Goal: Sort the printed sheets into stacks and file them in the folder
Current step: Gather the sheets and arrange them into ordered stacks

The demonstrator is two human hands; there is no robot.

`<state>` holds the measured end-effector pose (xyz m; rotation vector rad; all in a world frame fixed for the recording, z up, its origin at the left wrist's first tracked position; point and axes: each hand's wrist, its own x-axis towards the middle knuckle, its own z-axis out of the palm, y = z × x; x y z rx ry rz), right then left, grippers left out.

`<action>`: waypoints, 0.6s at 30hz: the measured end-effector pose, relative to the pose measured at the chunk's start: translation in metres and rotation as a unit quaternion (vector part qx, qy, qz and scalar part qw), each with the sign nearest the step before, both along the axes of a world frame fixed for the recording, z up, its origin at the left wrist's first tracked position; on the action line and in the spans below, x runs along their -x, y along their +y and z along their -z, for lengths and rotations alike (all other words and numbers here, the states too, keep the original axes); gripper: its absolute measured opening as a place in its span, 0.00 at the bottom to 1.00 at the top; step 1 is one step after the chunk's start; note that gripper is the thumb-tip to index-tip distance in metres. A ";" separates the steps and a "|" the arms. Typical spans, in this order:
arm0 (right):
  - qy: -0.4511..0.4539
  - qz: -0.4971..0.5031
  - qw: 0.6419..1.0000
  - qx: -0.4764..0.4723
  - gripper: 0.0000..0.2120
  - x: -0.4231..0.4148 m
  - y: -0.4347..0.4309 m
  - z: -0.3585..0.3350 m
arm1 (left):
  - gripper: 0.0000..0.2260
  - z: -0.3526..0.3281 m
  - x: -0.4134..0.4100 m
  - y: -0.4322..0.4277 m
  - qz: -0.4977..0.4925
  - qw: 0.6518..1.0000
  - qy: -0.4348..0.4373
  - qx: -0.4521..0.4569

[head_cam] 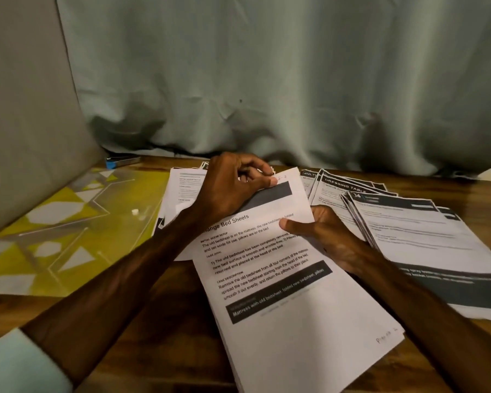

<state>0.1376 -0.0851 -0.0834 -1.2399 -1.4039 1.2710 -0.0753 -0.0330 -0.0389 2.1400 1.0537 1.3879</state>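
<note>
**Sheets in hand, folder lying flat**

Yellow patterned folder (68,231) flat on the bench (159,321), far left, beside the sheets; cannot tell if anything is in it.

Held stack (289,279) at centre. Its long axis runs away from the person, with the heading end farthest and leaning a little left. Left hand (233,188) pinches the top sheet's far edge between thumb and fingertips. Right hand (323,234) grips the right edge, thumb on top.

Readable text: "…ange Bed Sheets", "TASK DESCRIPTION", and "Mattress with old bedsheet" in a dark band. Handwriting in the near corner is illegible.

Fanned pile (425,245) to the right, numbered "14". Behind it is another pile (343,184) headed "DRESSING TABLE". A third pile (182,188) sits behind the left forearm.
</note>
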 end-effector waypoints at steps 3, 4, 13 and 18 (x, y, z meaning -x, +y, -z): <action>0.008 0.003 1.000 0.003 0.15 0.001 -0.002 -0.001 | 0.08 0.000 0.001 -0.001 -0.006 1.000 0.003 -0.011; 0.009 0.005 1.000 0.002 0.15 0.002 -0.003 -0.001 | 0.07 0.000 0.001 -0.002 -0.008 1.000 0.010 -0.015; 0.022 0.020 0.999 -0.017 0.19 0.002 -0.005 -0.002 | 0.11 0.004 0.015 0.002 -0.029 1.000 0.002 -0.002; 0.097 0.009 0.995 0.026 0.18 0.000 -0.009 -0.006 | 0.08 0.002 0.018 0.002 -0.021 0.999 -0.025 0.025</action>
